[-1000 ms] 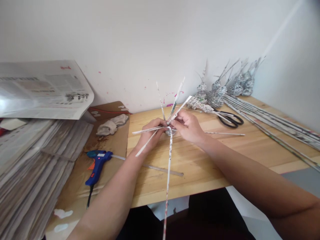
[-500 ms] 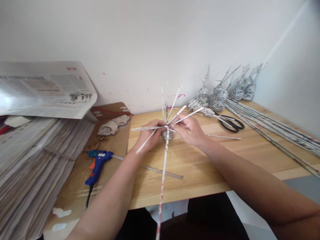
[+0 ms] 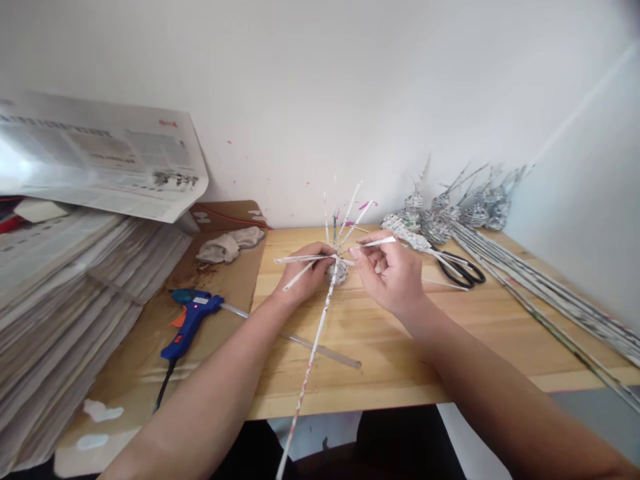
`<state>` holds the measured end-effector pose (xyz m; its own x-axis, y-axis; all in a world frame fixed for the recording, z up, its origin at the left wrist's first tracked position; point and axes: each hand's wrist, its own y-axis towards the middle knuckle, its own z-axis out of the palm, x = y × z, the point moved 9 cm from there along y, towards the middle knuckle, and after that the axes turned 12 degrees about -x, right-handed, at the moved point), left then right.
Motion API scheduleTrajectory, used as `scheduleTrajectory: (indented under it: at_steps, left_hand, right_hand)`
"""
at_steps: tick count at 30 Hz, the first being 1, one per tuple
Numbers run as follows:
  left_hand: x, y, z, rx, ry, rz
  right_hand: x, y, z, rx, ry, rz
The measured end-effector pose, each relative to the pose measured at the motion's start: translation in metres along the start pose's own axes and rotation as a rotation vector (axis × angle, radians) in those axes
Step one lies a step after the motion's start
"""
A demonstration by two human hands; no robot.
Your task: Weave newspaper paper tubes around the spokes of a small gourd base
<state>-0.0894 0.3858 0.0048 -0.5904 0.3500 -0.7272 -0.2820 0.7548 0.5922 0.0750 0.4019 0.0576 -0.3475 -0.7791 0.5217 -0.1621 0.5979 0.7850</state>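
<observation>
I have the small woven paper ball (image 3: 339, 273) between my two hands, near the middle of the bench (image 3: 395, 363), and I take it as the centre of my clock. My left hand (image 3: 306, 275) sits against it at nine o'clock, fingers clamped on its rim where the spokes (image 3: 350, 213) come together. Those are thin rolled-newspaper rods: a few fan up between twelve and half past one, and two lie across my left hand toward eight and nine. One long rod (image 3: 313, 360), specked with red low down, slants toward me between six and seven and runs out of view.

My right hand (image 3: 393, 272) is at three o'clock, thumb and forefinger pinched together on a pale strip (image 3: 377, 243) whose free end points to about half past two. The other fingers curl loosely into the palm.

Beyond that hand, also at three, lie black-handled scissors (image 3: 463, 270), then a long bundle of paper rods (image 3: 540, 290). At two, several woven pieces (image 3: 440, 217) with sprouting ends stand near the wall. Between eight and nine a blue glue gun (image 3: 187, 327) lies on cardboard (image 3: 240, 283); a clear glue stick (image 3: 323, 350) reaches to about half past five, partly hidden by my forearm. A crumpled cloth (image 3: 230, 245) lies between nine and ten, and stacked newspapers (image 3: 100, 300) fill the far side at nine.
</observation>
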Motion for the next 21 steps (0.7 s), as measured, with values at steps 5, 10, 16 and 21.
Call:
scheduleTrajectory:
  at_steps: [5, 10, 16, 21]
  left_hand:
    - [0.005, 0.003, -0.003, -0.040, -0.078, -0.124]
    - [0.004, 0.004, -0.005, -0.042, -0.083, -0.142]
    - [0.009, 0.003, 0.000, -0.020, -0.122, -0.157]
    - [0.011, 0.003, 0.001, -0.032, -0.096, -0.138]
  right_hand:
    - [-0.019, -0.013, 0.026, 0.265, -0.131, 0.117]
    - [-0.039, -0.019, 0.035, 0.407, -0.272, 0.218]
    - [-0.042, -0.015, 0.039, 0.372, -0.195, 0.140]
    - [-0.061, -0.010, 0.040, 0.211, 0.231, 0.413]
